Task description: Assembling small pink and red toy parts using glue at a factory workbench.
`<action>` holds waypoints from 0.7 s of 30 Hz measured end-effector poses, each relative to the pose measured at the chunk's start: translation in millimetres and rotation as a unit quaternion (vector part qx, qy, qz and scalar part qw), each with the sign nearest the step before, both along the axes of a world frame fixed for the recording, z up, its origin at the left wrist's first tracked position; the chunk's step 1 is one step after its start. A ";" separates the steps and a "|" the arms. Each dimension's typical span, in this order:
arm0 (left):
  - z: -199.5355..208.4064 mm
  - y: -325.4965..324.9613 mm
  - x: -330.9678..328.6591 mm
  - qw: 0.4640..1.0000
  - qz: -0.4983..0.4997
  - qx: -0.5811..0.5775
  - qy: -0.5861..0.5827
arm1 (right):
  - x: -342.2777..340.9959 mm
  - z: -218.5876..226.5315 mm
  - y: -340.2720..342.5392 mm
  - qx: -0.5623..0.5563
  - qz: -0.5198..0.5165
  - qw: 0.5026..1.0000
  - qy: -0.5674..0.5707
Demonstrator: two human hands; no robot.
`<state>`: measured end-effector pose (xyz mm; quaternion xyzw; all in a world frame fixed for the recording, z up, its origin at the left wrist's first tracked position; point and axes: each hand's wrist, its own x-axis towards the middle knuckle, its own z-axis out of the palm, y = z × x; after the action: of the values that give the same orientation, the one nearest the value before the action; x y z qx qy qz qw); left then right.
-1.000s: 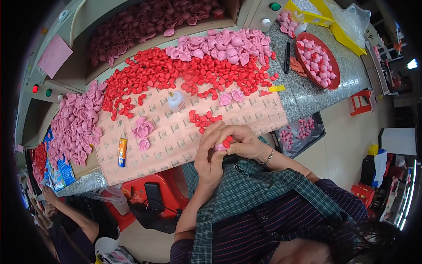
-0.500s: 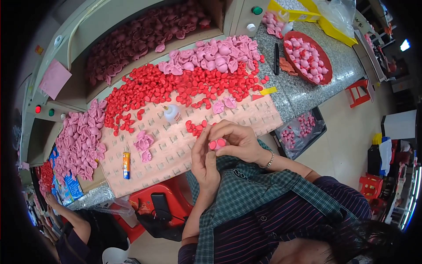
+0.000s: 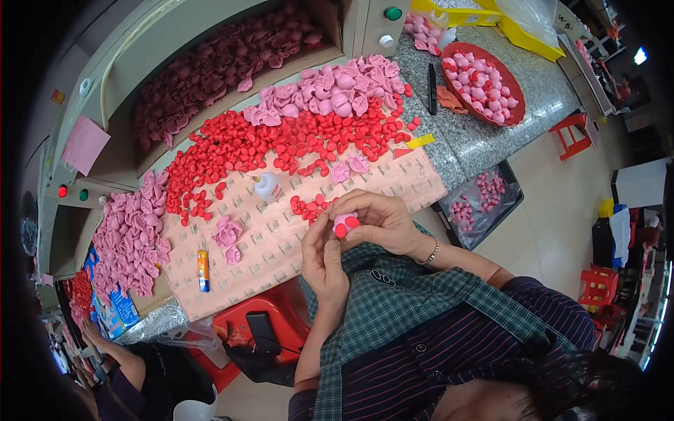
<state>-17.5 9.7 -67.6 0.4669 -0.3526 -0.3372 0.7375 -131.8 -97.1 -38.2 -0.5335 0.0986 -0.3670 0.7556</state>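
Observation:
Both my hands are held together just off the table's front edge, around a small round pink toy figure (image 3: 342, 219) with two red ovals on it. My right hand (image 3: 387, 223) pinches it between thumb and curled fingers. Cupped against its other side is my left hand (image 3: 324, 261), thumb and fingers touching the figure. Close beyond the hands lies a small group of red oval pieces (image 3: 307, 208). A white squeeze bottle with a thin tip (image 3: 267, 187) stands on the pink patterned mat (image 3: 270, 242). Pink hollow shells (image 3: 226, 231) lie loose nearby.
A heap of red pieces (image 3: 281, 146) spans the mat's far side, with pink shells (image 3: 344, 88) behind and more at left (image 3: 130, 235). An orange-blue tube (image 3: 203, 270) lies on the mat. A red bowl (image 3: 518, 91) holds finished-looking figures. Another person's arm (image 3: 116, 351) is at lower left.
The pink figure has been turned in my fingers, so its red ovals sit lower and more pink shows above. Both hands stay around it. The view has shifted slightly.

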 end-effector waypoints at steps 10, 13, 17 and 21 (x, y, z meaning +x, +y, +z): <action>0.3 1.0 -0.1 0.999 0.007 0.049 -0.022 | -2.3 7.7 -1.5 -0.110 -0.048 0.992 0.050; 2.9 0.8 -1.4 0.998 0.011 0.049 -0.024 | -2.3 8.5 -0.5 -0.170 -0.064 0.982 0.052; 12.2 -2.3 -2.7 0.999 -0.002 0.031 -0.032 | -1.2 0.2 1.4 -0.050 -0.043 0.998 0.017; 12.9 -5.1 -2.9 0.998 0.002 0.019 -0.063 | -4.6 -3.3 -1.9 -0.017 -0.003 1.000 -0.003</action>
<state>-20.3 4.6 -54.8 0.5015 -0.3906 -0.3122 0.7060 -136.4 -98.9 -41.5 -0.5444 0.0916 -0.3729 0.7458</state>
